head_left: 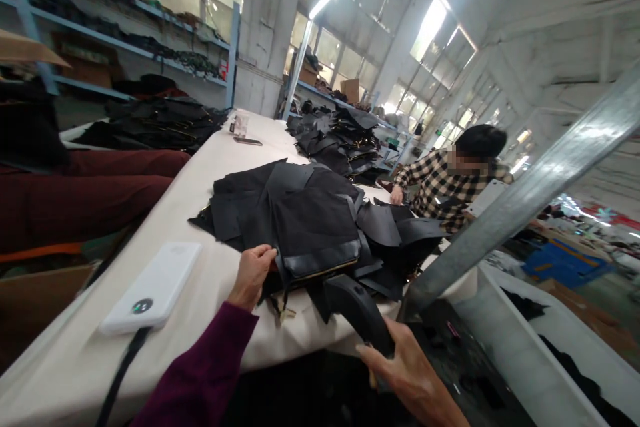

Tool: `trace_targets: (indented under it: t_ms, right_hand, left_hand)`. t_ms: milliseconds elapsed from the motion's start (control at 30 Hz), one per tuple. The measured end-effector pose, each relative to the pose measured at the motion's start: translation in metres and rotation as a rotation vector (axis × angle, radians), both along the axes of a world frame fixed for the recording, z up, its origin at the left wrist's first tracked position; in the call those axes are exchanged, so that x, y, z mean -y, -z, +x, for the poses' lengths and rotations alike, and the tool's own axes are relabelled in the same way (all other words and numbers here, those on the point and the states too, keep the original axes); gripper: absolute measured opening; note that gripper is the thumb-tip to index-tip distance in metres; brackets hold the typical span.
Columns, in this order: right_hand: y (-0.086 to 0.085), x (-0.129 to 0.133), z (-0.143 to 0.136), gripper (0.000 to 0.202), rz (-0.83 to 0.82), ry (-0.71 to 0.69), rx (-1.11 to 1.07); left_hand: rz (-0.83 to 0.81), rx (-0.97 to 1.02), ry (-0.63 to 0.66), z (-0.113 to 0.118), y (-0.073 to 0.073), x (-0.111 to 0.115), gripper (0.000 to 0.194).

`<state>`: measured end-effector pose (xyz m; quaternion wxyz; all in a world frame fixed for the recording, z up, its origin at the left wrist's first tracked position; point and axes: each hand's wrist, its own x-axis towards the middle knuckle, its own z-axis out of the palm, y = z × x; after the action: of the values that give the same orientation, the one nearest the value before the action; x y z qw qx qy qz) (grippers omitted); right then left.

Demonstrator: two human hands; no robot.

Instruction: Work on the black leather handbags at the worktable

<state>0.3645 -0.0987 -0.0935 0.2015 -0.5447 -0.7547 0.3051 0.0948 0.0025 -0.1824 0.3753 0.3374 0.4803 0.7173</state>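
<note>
A heap of flat black fabric and leather-like pieces (pixel 317 220) lies on the cream-covered table (pixel 200 180). The top piece has a shiny band and a gold zipper along its near edge. My left hand (pixel 253 273) pinches the heap's near left edge, fingers closed. My right hand (pixel 400 360) is wrapped round a curved black piece (pixel 357 307) at the table's near edge, right of my left hand. The far end of that piece reaches the front of the heap. Below the zipper, small gold-coloured metal parts hang.
A white power bank (pixel 153 290) with a black cable lies at the left. Farther back are a phone (pixel 248 141) and another black pile (pixel 340 137). A slanting metal post (pixel 520 207) and white bin (pixel 525 320) stand right. A person in checks (pixel 433 180) sits beyond.
</note>
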Motion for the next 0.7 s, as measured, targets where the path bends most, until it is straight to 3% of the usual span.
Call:
trace_targets:
  t_ms: [167,267,367,433,533,700]
  right_hand:
    - [0.005,0.005,0.045,0.028,-0.044,0.103,0.042]
    - [0.004,0.001,0.061,0.031,0.018,0.156,0.069]
    - [0.003,-0.005,0.065,0.031,0.055,0.16,0.041]
    - [0.002,-0.01,0.062,0.031,0.069,0.146,0.017]
    - [0.001,-0.019,0.052,0.029,0.064,0.122,-0.013]
    - [-0.001,-0.038,0.037,0.023,0.159,0.098,-0.015]
  left_hand:
    - [-0.136,-0.438,-0.255,-0.012,0.001,0.013,0.028]
    - [-0.221,-0.731,-0.441,-0.007,-0.016,0.029,0.027]
    - [-0.097,-1.036,-0.637,0.02,-0.035,0.036,0.034]
    - [0.06,-1.273,-0.549,0.045,-0.038,0.032,0.038]
    - [0.119,-1.566,-0.34,0.074,-0.024,0.016,0.035]
    - [0.032,-1.612,-0.352,0.08,0.007,-0.003,0.037]
